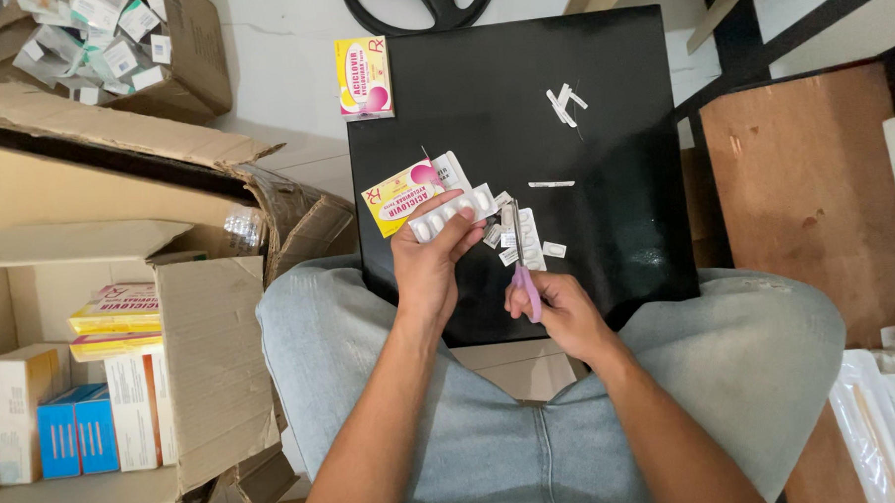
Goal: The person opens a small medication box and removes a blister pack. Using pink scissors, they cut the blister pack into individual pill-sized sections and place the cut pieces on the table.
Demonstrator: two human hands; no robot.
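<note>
White pills sit in a strip (446, 220) that the left hand (430, 267) pinches tight over the black board (611, 107) on the person's lap. The right hand (559, 312) has its fingers closed in the purple scissors (520, 264), cutting it. Small cut bits (566, 104) already lie on the board; most of the strip looks uncut. The big cardboard box (214, 379) holds medicine boxes (77, 423).

Left hand (430, 267) grips blister strip (446, 218) — right hand (559, 312), scissors (519, 259).
</note>
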